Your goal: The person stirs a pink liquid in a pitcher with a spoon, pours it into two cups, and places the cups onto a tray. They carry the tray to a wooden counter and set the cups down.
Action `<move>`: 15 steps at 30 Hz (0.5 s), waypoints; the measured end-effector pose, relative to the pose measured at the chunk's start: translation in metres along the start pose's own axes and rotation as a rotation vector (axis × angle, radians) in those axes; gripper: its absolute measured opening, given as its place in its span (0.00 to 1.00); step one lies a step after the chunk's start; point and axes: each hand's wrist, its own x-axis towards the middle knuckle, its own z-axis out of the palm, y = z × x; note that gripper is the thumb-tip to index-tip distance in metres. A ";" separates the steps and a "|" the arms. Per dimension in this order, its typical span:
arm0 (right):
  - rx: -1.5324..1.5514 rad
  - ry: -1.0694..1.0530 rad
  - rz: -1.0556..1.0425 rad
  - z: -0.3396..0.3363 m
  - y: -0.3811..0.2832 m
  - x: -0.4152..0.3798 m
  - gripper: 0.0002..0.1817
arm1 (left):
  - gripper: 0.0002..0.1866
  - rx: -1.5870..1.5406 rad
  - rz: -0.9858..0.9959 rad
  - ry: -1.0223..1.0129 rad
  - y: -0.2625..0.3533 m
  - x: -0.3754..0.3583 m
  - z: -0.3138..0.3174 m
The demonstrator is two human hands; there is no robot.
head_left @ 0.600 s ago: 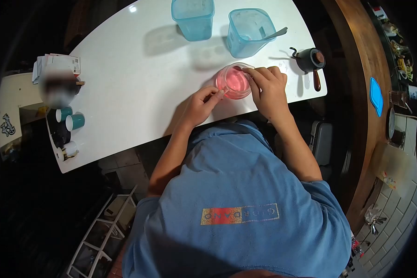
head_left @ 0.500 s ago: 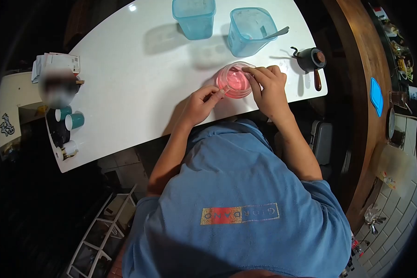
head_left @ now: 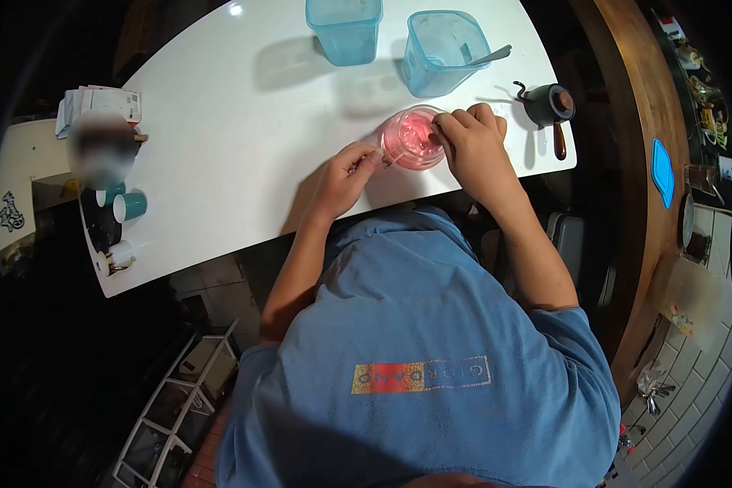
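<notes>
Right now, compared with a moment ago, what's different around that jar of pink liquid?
The left hand has moved slightly left, its fingertips drawn back from the jar; whether they still touch it is unclear. The right hand has shifted slightly right, its fingers now more curled. The pink liquid looks more rippled. The jar, both blue containers and the black pot stayed put.

We see a container (head_left: 346,42) cropped by the top edge, a blurred patch (head_left: 102,153) far left, a jar (head_left: 415,138) partly hidden by the right hand (head_left: 473,150).
</notes>
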 end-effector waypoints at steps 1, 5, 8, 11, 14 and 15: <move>-0.010 0.017 -0.037 0.001 0.001 0.001 0.08 | 0.12 0.045 -0.020 0.005 -0.003 0.000 -0.003; 0.127 0.063 -0.093 0.006 -0.001 0.002 0.07 | 0.14 0.060 0.029 0.022 -0.002 -0.002 -0.004; 0.237 0.016 -0.084 0.010 0.000 -0.001 0.06 | 0.14 0.080 0.022 0.044 -0.002 -0.003 -0.006; 0.276 -0.080 -0.066 0.002 0.000 -0.001 0.06 | 0.15 0.089 -0.011 0.070 0.003 -0.005 -0.007; 0.126 -0.082 -0.093 0.000 0.002 0.000 0.07 | 0.15 0.070 -0.043 0.072 0.006 -0.006 -0.008; 0.126 -0.079 -0.091 0.000 0.001 0.000 0.07 | 0.15 0.072 -0.043 0.069 0.006 -0.006 -0.008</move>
